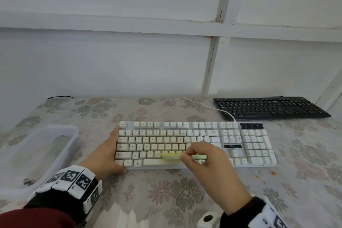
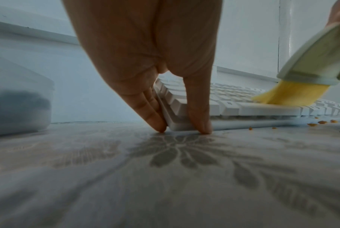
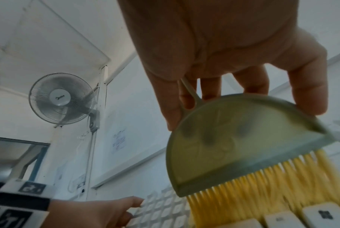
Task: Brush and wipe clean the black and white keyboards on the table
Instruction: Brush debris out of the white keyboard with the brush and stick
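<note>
A white keyboard (image 1: 257, 146) lies in the middle of the flowered table, and a black keyboard (image 1: 268, 106) lies behind it at the right. My right hand (image 1: 205, 159) pinches a pale green brush (image 3: 233, 143) whose yellow bristles (image 2: 290, 94) lie on the lower key rows near the space bar. My left hand (image 1: 106, 153) braces the white keyboard (image 2: 204, 106) at its left end, straight fingers (image 2: 153, 111) along the side edge and thumb (image 2: 200, 108) at the front corner. Orange crumbs (image 2: 317, 122) lie on the cloth in front of the keyboard.
A translucent plastic bin (image 1: 46, 146) stands at the left of the table. The white keyboard's cable (image 1: 209, 106) runs back toward the black keyboard. A wall rises behind the table. A wall fan (image 3: 61, 98) shows in the right wrist view.
</note>
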The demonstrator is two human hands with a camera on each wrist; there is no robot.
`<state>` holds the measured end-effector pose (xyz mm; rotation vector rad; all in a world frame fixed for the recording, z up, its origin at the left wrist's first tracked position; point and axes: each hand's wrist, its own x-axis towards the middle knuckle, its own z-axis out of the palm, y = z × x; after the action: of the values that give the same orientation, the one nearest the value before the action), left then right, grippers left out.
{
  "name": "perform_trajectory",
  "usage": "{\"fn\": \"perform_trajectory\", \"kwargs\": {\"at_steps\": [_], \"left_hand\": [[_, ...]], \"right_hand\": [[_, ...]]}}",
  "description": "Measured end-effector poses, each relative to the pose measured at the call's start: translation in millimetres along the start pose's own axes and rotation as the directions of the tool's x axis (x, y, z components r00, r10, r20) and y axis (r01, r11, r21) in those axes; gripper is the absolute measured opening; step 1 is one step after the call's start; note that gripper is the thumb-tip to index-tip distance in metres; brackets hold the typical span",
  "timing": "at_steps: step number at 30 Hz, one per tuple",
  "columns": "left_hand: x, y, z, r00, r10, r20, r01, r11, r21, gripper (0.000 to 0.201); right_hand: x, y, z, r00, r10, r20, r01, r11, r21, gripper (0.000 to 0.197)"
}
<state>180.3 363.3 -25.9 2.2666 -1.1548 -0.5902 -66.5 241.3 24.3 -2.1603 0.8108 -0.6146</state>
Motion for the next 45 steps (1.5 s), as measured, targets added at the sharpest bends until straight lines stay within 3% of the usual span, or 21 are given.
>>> {"fn": "perform_trajectory", "kwargs": {"at_steps": [4,7,13,19,24,26,31,38,45], "left_hand": [[-1.0,2.8,-0.1,1.0,-0.005,-0.006,0.005,1.0,-0.002,0.12],[-2.0,4.3,-0.5,1.0,-0.015,-0.004,0.015,1.0,-0.014,0.12],[-3.8,4.4,-0.6,1.0,-0.01,0.0,0.01,1.0,-0.014,0.12],[-2.7,4.1,-0.2,1.0,-0.008,0.001,0.008,1.0,-0.025,0.119],[-2.6,3.9,-0.7,1.0,0.004,-0.004,-0.004,0.999,-0.039,0.116],[-2.7,4.1,-0.4,1.0,0.002,-0.008,-0.002,0.999,-0.035,0.115],[-3.2,3.1,-0.5,1.0,0.004,-0.015,-0.004,1.0,-0.029,0.116],[-4.2,5.3,-0.3,1.0,0.004,-0.019,-0.005,0.999,-0.039,0.114],[-4.3,5.3,0.0,1.0,-0.002,-0.014,0.002,1.0,-0.03,0.115]], "right_hand": [[-4.2,-7.1,-9.4,0.998,-0.058,0.021,0.056,0.994,0.09,0.021],[-7.8,-5.4,-2.9,0.996,-0.091,0.024,0.09,0.995,0.051,0.019],[-12.4,18.8,-25.5,0.994,-0.046,-0.099,0.049,0.998,0.026,0.02],[-17.4,29.0,-33.6,0.995,-0.061,-0.078,0.07,0.99,0.12,0.015],[-15.9,52.6,-51.6,0.99,0.002,-0.14,0.011,0.995,0.095,0.019],[-16.2,54.1,-56.2,0.985,-0.031,-0.168,0.037,0.999,0.036,0.025],[-17.7,50.3,-53.6,0.994,-0.048,-0.095,0.057,0.994,0.098,0.017],[-16.4,67.8,-75.1,0.965,-0.014,-0.261,0.004,0.999,-0.038,0.026],[-12.6,61.5,-86.2,0.978,0.043,-0.206,-0.02,0.993,0.112,0.025]]}}
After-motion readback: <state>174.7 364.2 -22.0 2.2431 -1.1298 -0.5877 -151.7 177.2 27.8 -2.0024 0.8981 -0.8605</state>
